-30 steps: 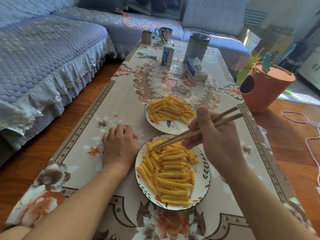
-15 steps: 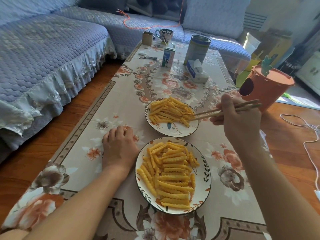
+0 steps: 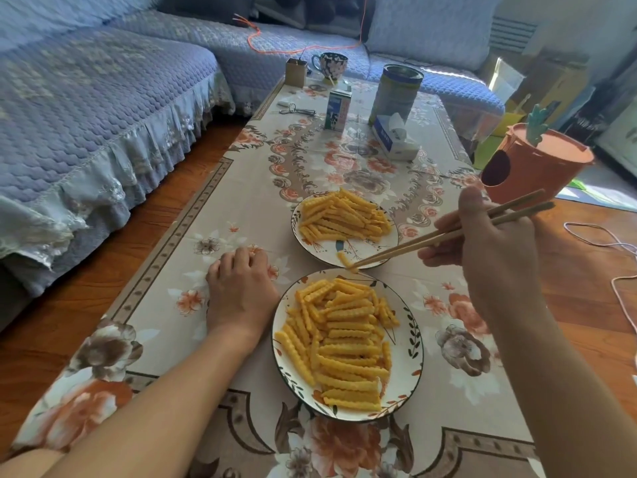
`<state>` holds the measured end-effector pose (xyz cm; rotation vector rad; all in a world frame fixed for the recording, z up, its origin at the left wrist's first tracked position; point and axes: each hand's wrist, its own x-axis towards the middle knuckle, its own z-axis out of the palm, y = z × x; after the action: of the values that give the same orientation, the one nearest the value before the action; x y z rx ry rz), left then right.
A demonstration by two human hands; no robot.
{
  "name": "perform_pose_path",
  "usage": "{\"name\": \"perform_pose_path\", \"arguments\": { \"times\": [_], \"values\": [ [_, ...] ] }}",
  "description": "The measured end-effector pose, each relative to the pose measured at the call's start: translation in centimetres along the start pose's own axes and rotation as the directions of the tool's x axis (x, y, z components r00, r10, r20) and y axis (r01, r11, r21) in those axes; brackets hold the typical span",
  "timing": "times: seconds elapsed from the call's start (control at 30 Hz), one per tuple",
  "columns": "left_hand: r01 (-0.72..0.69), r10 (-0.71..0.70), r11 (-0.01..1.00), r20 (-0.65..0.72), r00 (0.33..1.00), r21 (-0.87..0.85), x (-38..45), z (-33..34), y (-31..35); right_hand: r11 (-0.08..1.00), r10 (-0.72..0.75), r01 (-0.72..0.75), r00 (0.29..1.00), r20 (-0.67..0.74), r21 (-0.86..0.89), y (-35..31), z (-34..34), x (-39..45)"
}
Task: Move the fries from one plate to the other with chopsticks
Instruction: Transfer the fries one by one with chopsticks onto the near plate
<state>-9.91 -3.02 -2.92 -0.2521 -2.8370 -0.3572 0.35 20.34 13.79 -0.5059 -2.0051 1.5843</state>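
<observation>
A low table [image 3: 220,215] under a floral cloth fills your view, with a blue quilted sofa [image 3: 86,108] running along the far side of your left arm and across the back.

Your left hand [image 3: 241,288] lies palm down on the cloth, fingers curled a little at the tips and holding nothing, just beside the left rim of the near plate [image 3: 412,360]. That plate, between your two forearms, is heaped with crinkle-cut fries [image 3: 341,343]. Straight beyond it, ahead of your left hand and a little to its right, sits the far plate [image 3: 386,244] with its own pile of fries [image 3: 344,215] towards its back half.

Further up the table, well beyond both hands, stand a small brown box [image 3: 295,72], a patterned mug [image 3: 329,65], a milk carton [image 3: 338,109], a tall tin [image 3: 396,93] and a tissue pack [image 3: 394,138].

Your right hand [image 3: 489,243] hovers to the right of the far plate, fingers and thumb wrapped round the chopsticks [image 3: 431,238]. The sticks slant down and left from that hand, and their tips pinch a single fry [image 3: 344,261] over the near rim of the far plate, just short of the near plate; whether that fry touches the rim is hard to tell. Past your right hand, off the table's edge, stands an orange bin [image 3: 537,167], and a white cable [image 3: 606,243] trails over the wooden floor.
</observation>
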Motion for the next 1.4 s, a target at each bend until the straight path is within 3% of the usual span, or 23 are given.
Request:
{"name": "perform_pose_path", "arguments": {
  "times": [0.17, 0.33, 0.43, 0.53, 0.67, 1.07, 1.3, 1.4],
  "values": [
    [-0.006, 0.006, 1.0, 0.004, 1.0, 0.0, -0.1, -0.2, 0.0, 0.996, 0.071, -0.081, 0.976, 0.206, 0.039, -2.2, 1.8, -4.8],
    [-0.015, 0.015, 1.0, 0.006, 1.0, -0.016, -0.1, -0.6, 0.3, 0.996, 0.078, -0.086, 0.962, 0.262, 0.017, -1.3, 3.8, -6.3],
    [-0.004, 0.005, 1.0, 0.021, 1.0, -0.014, -0.1, -0.5, 0.2, 0.999, 0.031, -0.037, 0.977, 0.21, 0.025, -1.6, 2.8, -5.6],
    [-0.017, 0.018, 1.0, 0.027, 0.999, -0.022, -0.1, -0.5, 0.2, 0.996, -0.036, 0.031, 0.997, 0.064, 0.079, -1.6, 1.1, -3.0],
    [-0.015, 0.016, 1.0, 0.035, 0.999, -0.024, 0.0, -0.6, 0.3, 0.984, -0.164, 0.153, 0.977, -0.134, -0.094, 1.1, 0.1, 1.7],
    [-0.017, 0.017, 1.0, 0.028, 0.999, 0.001, -0.1, -0.3, 0.0, 0.938, -0.25, 0.227, 0.966, -0.06, -0.263, 6.3, 1.8, 5.0],
    [-0.007, 0.007, 1.0, -0.027, 1.0, -0.004, -0.1, 0.4, -0.2, 0.965, -0.2, 0.175, 0.973, -0.116, -0.193, 4.8, 1.0, 4.3],
    [-0.01, 0.01, 1.0, -0.028, 1.0, -0.003, -0.1, 0.4, -0.1, 0.996, -0.083, 0.078, 0.989, -0.125, -0.038, 1.9, -0.1, 2.5]
  ]
}}
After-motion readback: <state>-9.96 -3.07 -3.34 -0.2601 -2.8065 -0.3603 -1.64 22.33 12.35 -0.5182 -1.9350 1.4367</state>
